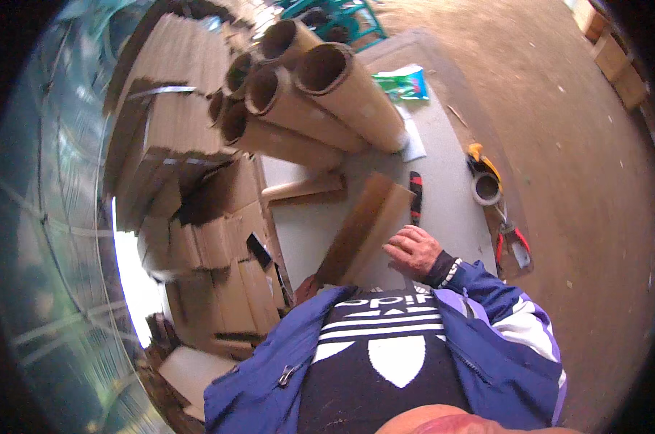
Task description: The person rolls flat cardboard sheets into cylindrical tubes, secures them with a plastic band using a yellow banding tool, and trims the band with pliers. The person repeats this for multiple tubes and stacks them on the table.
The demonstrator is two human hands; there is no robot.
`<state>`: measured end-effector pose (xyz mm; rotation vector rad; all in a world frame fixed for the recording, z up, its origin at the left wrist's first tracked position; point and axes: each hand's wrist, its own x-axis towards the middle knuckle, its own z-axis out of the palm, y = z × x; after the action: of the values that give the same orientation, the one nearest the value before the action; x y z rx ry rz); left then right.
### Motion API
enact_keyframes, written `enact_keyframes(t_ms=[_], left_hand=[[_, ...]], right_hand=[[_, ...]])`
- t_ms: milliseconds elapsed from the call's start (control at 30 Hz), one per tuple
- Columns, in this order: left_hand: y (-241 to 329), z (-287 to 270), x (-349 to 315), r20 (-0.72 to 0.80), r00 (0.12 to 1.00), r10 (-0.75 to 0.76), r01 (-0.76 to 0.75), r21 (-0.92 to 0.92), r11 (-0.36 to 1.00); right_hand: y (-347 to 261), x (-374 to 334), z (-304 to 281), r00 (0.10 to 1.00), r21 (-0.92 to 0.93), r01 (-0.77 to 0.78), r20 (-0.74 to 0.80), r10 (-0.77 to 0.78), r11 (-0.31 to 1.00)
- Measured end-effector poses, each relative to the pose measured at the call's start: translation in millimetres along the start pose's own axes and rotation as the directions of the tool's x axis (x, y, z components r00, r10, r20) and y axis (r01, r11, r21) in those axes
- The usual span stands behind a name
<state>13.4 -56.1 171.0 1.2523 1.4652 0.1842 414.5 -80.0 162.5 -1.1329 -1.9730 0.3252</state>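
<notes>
A folded strip of brown cardboard [363, 228] is held at a slant over the grey table [450, 181], blurred by motion. My left hand [307, 289] is at its lower left end, mostly hidden by the cardboard and my jacket; it appears to grip that end. Just off the strip's right edge is my right hand [414, 252], its fingers loosely bent and apart with nothing in them. A black and red knife-like tool [415, 198] lies beyond that hand. Farther back, a stack of thick cardboard tubes [349, 98] leans with open ends up.
Another cardboard piece [305, 188] lies left of the strip. Stacked flat cardboard [179, 123] and boxes [219, 246] crowd the left. Along the right edge sit a tape roll [486, 189] and red-handled pliers [512, 242]. A green packet [407, 83] lies at the back.
</notes>
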Motion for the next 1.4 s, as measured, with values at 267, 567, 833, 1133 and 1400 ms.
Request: enact_keyframes(t_ms=[267,567,833,1133,1400], left_hand=[[45.5,48.8,31.5,0.041,0.984,0.171,-0.176,0.172,0.969],[301.9,12.7,123.8,-0.219,0.217,0.951,-0.656,0.689,0.308],[479.7,18.0,186.3,-0.264,0.572,0.777,-0.131,0.905,0.404],[467.2,14.8,219.9,-0.204,0.672,0.711,-0.116,0.920,0.374],[460.1,26.3,201.8,-0.199,0.255,0.946,-0.266,0.926,0.267]], right_hand=[[32.1,-33.8,-10.0,0.719,-0.225,-0.004,0.677,0.159,0.974],[50.1,-65.3,-4.4,0.564,-0.034,-0.232,0.809,0.163,0.972],[65.5,-80.8,12.1,0.399,-0.169,-0.321,0.869,0.294,0.932],[77.1,-96.1,15.2,0.374,-0.177,-0.386,0.867,0.329,0.905],[73.2,-85.2,20.2,0.529,-0.143,-0.354,0.784,0.324,0.924]])
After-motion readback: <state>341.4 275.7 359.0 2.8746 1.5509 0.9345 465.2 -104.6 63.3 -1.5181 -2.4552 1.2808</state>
